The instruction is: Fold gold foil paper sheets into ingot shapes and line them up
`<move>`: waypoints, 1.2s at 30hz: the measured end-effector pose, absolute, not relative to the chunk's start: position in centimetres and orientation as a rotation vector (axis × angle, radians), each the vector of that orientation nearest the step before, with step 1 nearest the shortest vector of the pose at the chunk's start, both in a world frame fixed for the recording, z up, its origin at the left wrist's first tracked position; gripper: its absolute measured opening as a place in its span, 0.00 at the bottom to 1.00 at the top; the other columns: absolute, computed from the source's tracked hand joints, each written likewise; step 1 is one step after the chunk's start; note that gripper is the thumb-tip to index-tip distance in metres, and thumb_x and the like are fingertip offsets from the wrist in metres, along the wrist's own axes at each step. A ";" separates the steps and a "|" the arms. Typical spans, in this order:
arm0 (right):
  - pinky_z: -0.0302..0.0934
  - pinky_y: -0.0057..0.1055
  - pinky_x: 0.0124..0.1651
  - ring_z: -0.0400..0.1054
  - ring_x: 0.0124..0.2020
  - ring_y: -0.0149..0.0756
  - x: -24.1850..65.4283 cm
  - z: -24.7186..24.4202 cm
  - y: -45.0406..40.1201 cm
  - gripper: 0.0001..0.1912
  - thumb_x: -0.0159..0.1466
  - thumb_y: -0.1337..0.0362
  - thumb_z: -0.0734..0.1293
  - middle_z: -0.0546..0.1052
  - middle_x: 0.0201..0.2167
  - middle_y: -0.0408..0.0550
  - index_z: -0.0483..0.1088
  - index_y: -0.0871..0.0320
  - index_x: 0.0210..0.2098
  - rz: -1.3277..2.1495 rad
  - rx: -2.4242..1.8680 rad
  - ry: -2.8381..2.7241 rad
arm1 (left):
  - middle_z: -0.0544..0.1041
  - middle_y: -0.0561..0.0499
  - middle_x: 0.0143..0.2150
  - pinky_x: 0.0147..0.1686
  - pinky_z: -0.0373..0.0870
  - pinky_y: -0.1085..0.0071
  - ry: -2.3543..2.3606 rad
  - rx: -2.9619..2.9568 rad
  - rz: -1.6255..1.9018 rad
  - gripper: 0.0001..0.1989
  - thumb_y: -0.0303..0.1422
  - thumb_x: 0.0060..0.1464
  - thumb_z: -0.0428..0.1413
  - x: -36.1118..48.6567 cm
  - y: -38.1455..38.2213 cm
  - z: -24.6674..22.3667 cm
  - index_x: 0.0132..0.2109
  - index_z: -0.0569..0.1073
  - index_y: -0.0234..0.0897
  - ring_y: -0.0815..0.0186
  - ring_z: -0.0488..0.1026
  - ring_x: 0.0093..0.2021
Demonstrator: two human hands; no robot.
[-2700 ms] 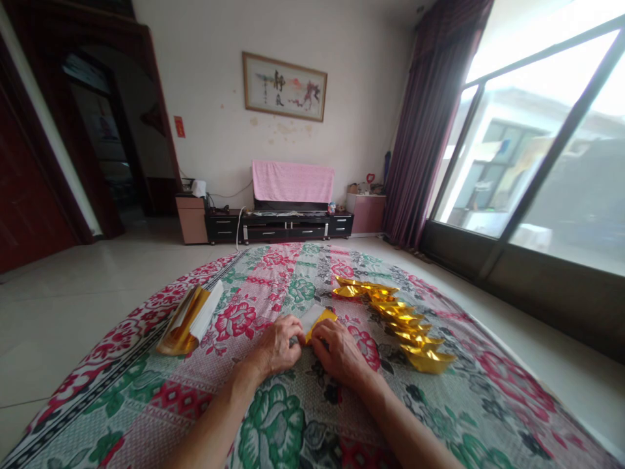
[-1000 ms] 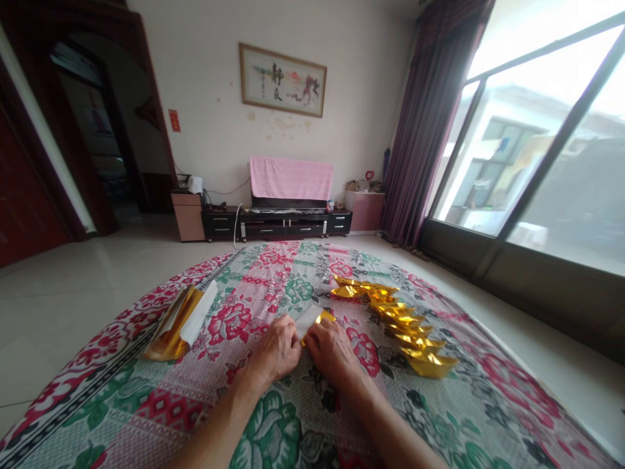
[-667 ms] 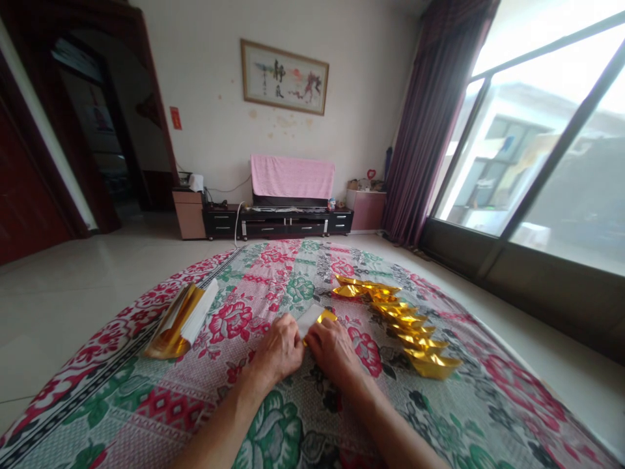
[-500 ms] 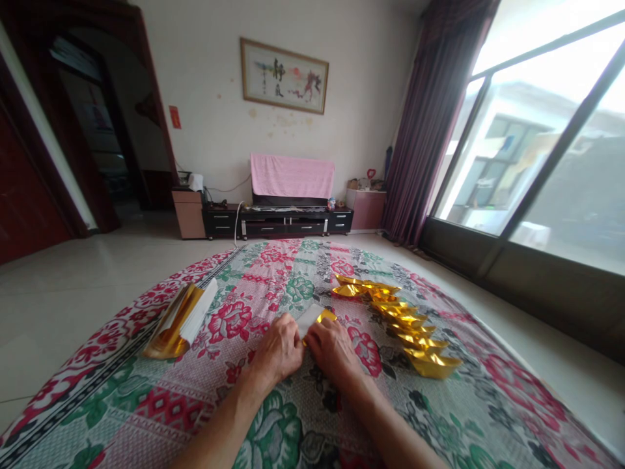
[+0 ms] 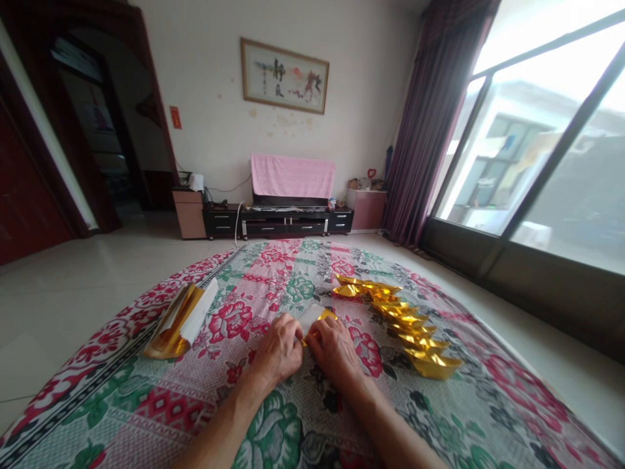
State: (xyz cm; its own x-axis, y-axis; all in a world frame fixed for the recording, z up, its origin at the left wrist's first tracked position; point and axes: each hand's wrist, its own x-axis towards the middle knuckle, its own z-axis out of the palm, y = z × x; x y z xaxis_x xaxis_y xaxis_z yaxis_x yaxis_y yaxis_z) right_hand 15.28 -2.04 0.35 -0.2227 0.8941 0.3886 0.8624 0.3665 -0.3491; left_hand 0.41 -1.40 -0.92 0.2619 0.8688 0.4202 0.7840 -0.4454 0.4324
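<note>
A sheet of gold foil paper (image 5: 313, 314), white on its back, lies partly folded in front of me. My left hand (image 5: 283, 345) grips its left near edge with bent fingers. On the near right edge my right hand (image 5: 334, 343) is closed, thumb and fingers pinching the fold. Both hands nearly meet, and their fingertips hide most of the fold. To the right stands a row of folded gold paper ingots (image 5: 409, 319). A curled stack of gold and white paper sheets (image 5: 180, 320) rests on the left.
A flowered cloth (image 5: 273, 423) covers the surface under my hands. Beyond it stands a low black TV cabinet (image 5: 288, 225) with a pink cloth (image 5: 293, 174) draped above it. A purple curtain (image 5: 415, 124) and large window (image 5: 547, 150) are at the right.
The white part of the foil paper has shifted slightly and shows a little less above the fingers. Both hands keep nearly the same place.
</note>
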 end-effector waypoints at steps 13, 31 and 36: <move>0.49 0.26 0.36 0.60 0.34 0.32 15.6 0.2 -1.9 0.09 0.61 0.62 0.62 0.67 0.30 0.46 0.70 0.57 0.28 0.089 -1.476 -2.089 | 0.66 0.50 0.34 0.41 0.64 0.71 1.556 2.337 0.878 0.08 0.21 0.46 0.49 0.5 -1.7 -0.1 0.30 0.70 0.37 0.67 0.66 0.37; 0.52 0.26 0.40 0.60 0.37 0.32 16.5 -0.2 -1.3 0.12 0.63 0.63 0.59 0.68 0.33 0.46 0.70 0.57 0.28 0.135 -1.347 -2.134 | 0.67 0.50 0.33 0.41 0.64 0.71 1.594 2.310 0.855 0.09 0.21 0.43 0.50 0.6 -1.4 -0.1 0.27 0.73 0.37 0.67 0.67 0.36; 0.53 0.27 0.41 0.61 0.37 0.32 16.4 -0.1 -1.8 0.11 0.63 0.65 0.59 0.68 0.34 0.47 0.71 0.57 0.29 0.107 -1.369 -2.132 | 0.67 0.50 0.33 0.41 0.65 0.71 1.612 2.306 0.859 0.09 0.21 0.43 0.51 0.5 -0.8 -0.7 0.27 0.73 0.37 0.67 0.67 0.37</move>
